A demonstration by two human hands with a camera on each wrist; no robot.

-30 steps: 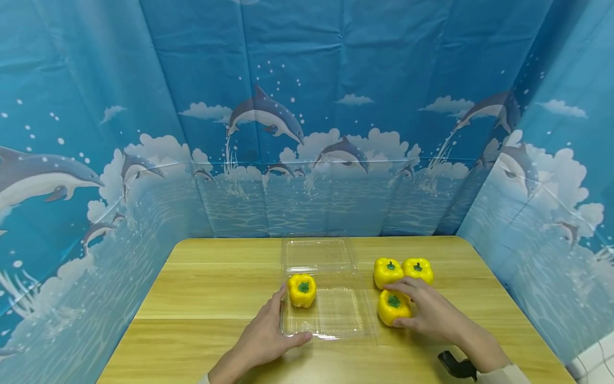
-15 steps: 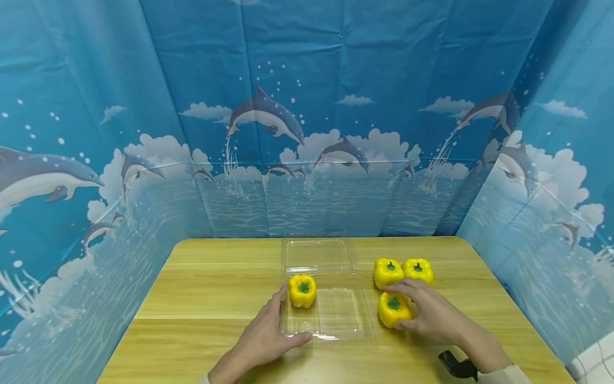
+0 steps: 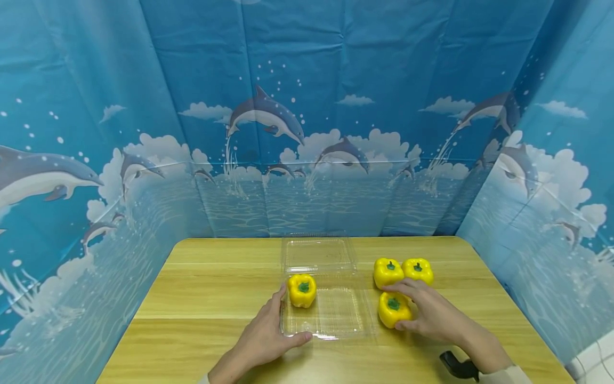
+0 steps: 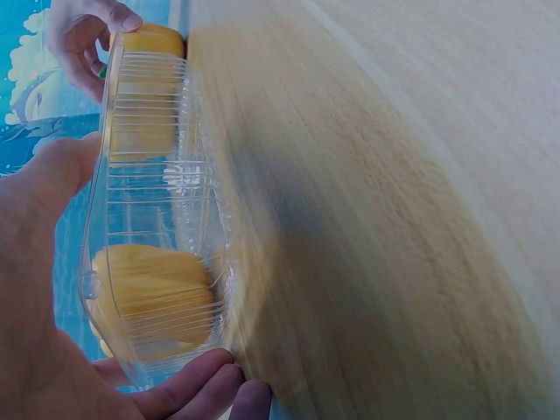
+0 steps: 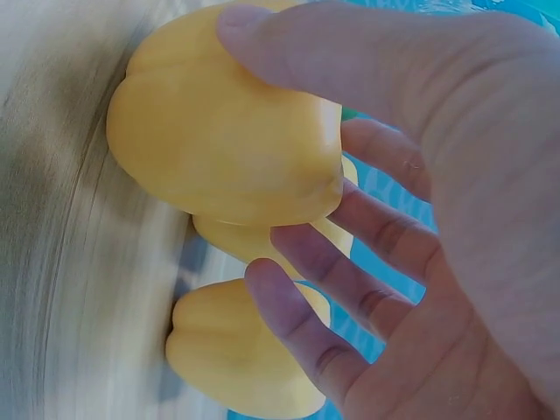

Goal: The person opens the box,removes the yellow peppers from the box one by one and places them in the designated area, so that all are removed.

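A clear plastic clamshell container (image 3: 340, 314) lies opened out on the table, its lid (image 3: 316, 255) folded away toward the back. My left hand (image 3: 261, 333) holds its near left corner, thumb along the front edge and fingers against the left side. Inside that half, at the left, sits one yellow bell pepper (image 3: 298, 296) with a green stem. To the right of the container, my right hand (image 3: 431, 314) grips another yellow bell pepper (image 5: 219, 140) between thumb and fingers. Just beyond it stand two more yellow bell peppers, the left one (image 3: 385, 276) and the right one (image 3: 423, 274).
The wooden table (image 3: 206, 282) has rounded far corners. A blue curtain (image 3: 307, 208) printed with dolphins hangs behind it and along both sides. Below the right forearm shows a black curved piece (image 3: 457, 366) beside the sleeve.
Almost nothing differs: the pepper in my right hand shifts very slightly toward me early on. My left hand and the container stay in place.
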